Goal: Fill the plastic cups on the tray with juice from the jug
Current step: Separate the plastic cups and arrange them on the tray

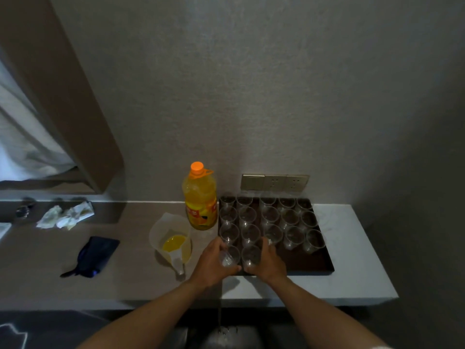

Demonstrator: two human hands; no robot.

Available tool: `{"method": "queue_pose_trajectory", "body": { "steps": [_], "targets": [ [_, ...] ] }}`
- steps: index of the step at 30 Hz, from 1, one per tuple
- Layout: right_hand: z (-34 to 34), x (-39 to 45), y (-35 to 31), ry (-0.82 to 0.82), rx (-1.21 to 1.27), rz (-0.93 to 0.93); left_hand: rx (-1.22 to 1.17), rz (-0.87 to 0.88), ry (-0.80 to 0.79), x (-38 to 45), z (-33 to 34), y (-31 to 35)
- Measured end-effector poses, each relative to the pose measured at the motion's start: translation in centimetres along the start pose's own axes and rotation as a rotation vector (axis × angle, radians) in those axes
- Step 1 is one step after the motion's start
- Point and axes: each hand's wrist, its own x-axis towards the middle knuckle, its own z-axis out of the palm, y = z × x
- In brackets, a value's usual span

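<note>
18 clear cups (pixel 270 215), 1 jug (pixel 173 240), 1 bottle (pixel 200 197); left hand (pixel 214 265), right hand (pixel 268 263) each grasping cup.

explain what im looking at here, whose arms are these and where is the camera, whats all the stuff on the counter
There is no machine here. The camera sits on a person's head and looks down, so the two arms reaching in from the bottom are that person's own.

On the counter lies a dark tray with rows of clear plastic cups, all empty as far as I can see. The left hand grips the near left cup. The right hand is round the cup beside it.

Left of the tray stands a big bottle of orange juice with its cap on. In front of it is a clear jug with a little juice at the bottom.

Further left are a dark pouch and some crumpled wrappers.
</note>
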Motion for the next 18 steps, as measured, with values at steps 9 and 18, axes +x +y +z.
{"method": "queue_pose_trajectory", "body": {
  "steps": [9, 18],
  "targets": [
    [-2.9, -0.8, 0.5, 0.057, 0.027, 0.009, 0.010, 0.049, -0.017, 0.7, 0.9, 1.2],
    [-7.2, -1.3, -2.2, -0.269, 0.427, 0.069, 0.103, 0.115, 0.004, 1.9, 1.9, 3.2]
  ]
}}
